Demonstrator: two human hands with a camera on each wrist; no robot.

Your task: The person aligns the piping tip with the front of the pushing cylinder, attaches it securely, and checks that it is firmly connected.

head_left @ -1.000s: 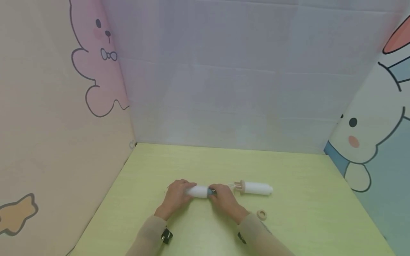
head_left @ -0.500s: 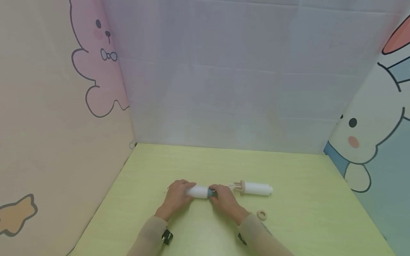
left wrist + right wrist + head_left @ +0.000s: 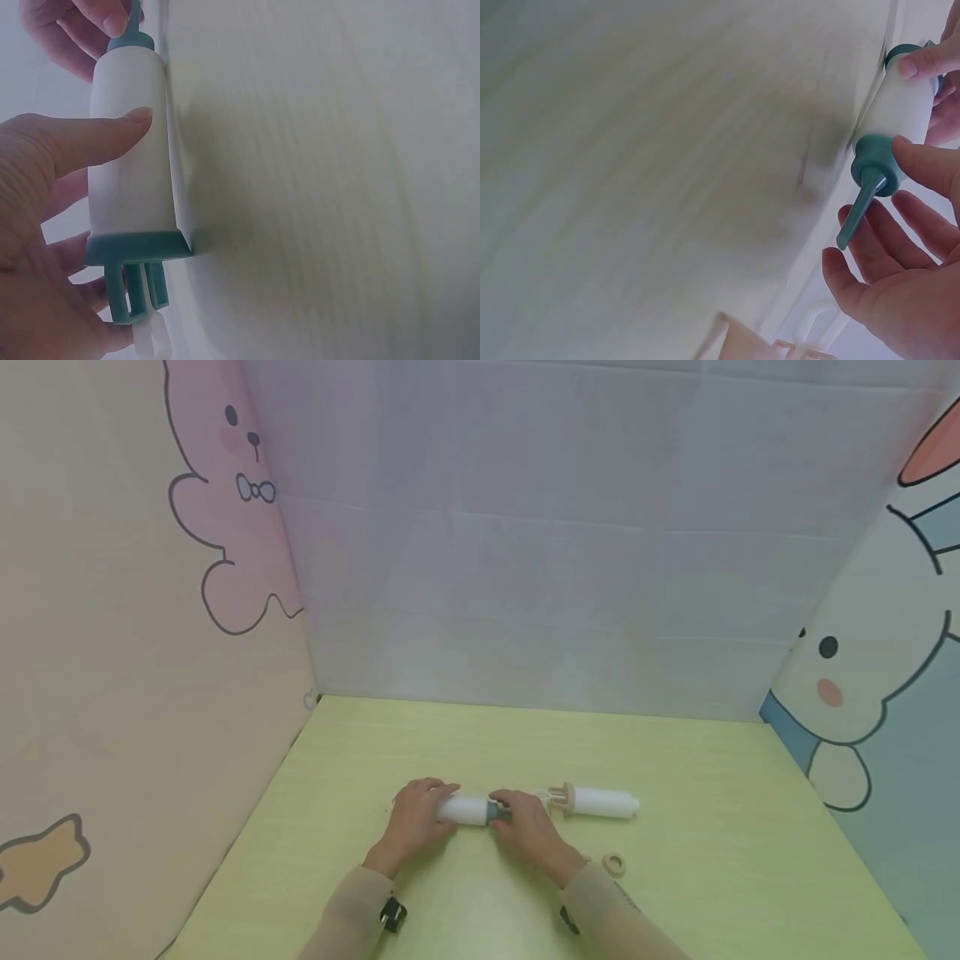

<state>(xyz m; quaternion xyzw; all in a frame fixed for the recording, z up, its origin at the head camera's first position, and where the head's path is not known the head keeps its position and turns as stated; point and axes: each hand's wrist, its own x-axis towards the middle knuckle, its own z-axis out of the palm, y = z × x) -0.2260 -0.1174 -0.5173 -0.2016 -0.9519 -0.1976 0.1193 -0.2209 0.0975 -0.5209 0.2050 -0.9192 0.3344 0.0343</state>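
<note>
A white-barrelled icing syringe [image 3: 465, 810] lies sideways low over the table between both hands. My left hand [image 3: 411, 814] grips its barrel, thumb across the near side and fingers behind it. Past that hand, in the left wrist view, are the green finned flange [image 3: 139, 247] and a white plunger end [image 3: 152, 337]. At the other end my right hand [image 3: 527, 825] has its thumb at the rim of the green cap [image 3: 874, 159] and its index finger close below. Its other fingers spread behind the thin, slanted green nozzle [image 3: 859, 210].
A second white icing syringe [image 3: 603, 802], with a beige flange, lies just beyond my right hand, its plunger end towards that hand. A beige ring [image 3: 613, 863] rests near the right sleeve. Printed fabric walls enclose the yellow-green table [image 3: 697, 777] at the back and sides.
The right hand's fingers have loosened and spread slightly at the cap, so more of the green nozzle shows. My left hand and the barrel have barely moved.
</note>
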